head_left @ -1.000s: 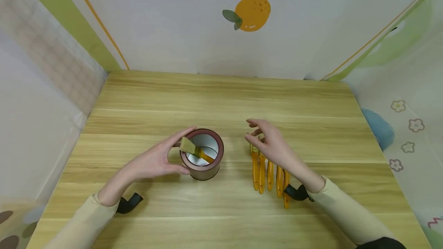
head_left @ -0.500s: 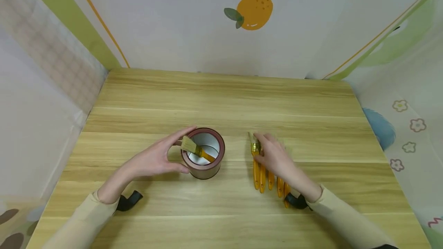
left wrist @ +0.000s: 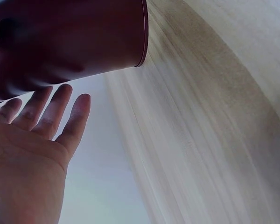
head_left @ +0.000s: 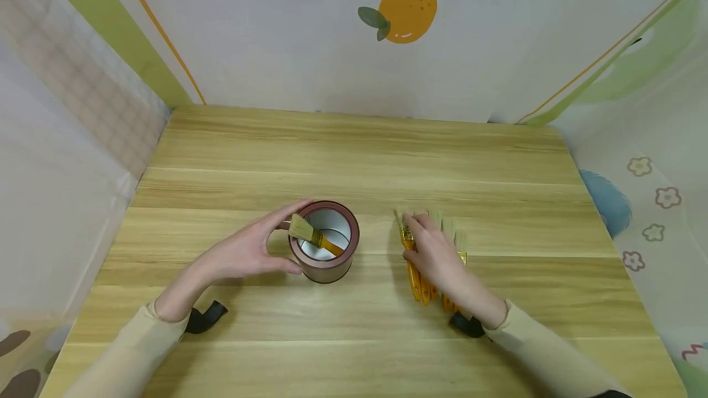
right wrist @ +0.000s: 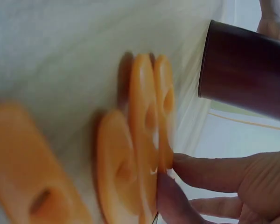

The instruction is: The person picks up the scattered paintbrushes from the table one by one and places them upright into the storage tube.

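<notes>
A dark reddish paint can stands upright on the table. My left hand holds it from the left, thumb in front and fingertips at its far side. One paintbrush leans inside the can, bristles up over the left rim. To the right, my right hand bends over a row of yellow-handled paintbrushes. Its thumb and finger pinch the leftmost paintbrush. In the right wrist view, the thumb meets the end handle of a close bunch. The palm hides the middle of the row.
The wooden table ends at a white wall with an orange fruit drawing. Patterned side walls flank it. Black camera mounts hang under both wrists, the right mount close to the paintbrush handle ends.
My right hand has come down from above the paintbrushes onto the leftmost one. The left handles have shifted right and bunched together. My left hand stays at the paint can.
</notes>
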Available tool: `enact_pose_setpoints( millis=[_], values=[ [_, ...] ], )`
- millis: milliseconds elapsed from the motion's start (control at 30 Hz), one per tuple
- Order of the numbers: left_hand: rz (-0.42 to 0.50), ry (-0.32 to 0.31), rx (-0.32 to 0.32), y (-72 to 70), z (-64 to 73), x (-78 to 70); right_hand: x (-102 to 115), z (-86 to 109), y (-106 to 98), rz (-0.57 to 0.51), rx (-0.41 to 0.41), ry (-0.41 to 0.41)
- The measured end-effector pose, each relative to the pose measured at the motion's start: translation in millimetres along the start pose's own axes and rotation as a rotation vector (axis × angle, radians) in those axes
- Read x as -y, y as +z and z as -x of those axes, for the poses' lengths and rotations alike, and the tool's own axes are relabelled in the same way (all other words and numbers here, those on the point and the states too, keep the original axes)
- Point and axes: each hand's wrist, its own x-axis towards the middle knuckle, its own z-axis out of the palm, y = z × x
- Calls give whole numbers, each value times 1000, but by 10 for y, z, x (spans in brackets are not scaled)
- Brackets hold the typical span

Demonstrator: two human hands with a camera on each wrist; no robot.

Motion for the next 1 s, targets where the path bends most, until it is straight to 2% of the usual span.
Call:
enact_pose_setpoints(
  millis=[267,533,633,767,1000],
  values=[
    [-17,-24,-11,-45,0,-29,23,-15,10,4,-1,-24],
    [-23,-2,-17,-53,3,-29,51,-90,13,-21,95,26],
    [-17,8,-14,-56,-3,-33,68,-114,-31,-69,114,46],
    [-13,11,-7,-57,-6,-36,87,-148,-174,-181,74,31],
    [5,31,-7,-46,-1,-35,215,-188,-519,-348,-92,-76]
  ],
)
